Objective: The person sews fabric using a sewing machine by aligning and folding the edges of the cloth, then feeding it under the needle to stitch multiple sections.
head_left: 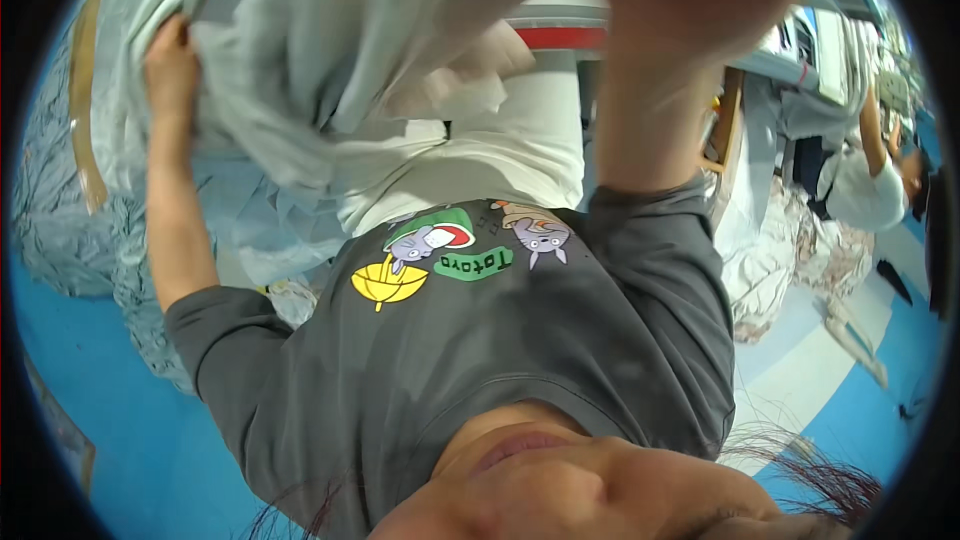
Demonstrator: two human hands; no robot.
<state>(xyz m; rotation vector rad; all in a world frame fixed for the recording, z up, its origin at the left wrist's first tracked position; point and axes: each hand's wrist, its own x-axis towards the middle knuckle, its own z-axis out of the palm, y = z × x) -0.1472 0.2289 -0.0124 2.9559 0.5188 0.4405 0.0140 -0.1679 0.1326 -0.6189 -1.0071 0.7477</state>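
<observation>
Blue floor (150, 425) shows low down; pale cloth (275, 45) hangs across the upper left. The right arm (655, 115) is blurred, its fingers impossible to tell. The left hand (172, 65) pinches a fold between curled fingers; a firm hold with even tension should limit creases.

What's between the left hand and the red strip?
Pale, rumpled cloth shows between the left hand, which grips it, and the red strip, in the head view.
</observation>
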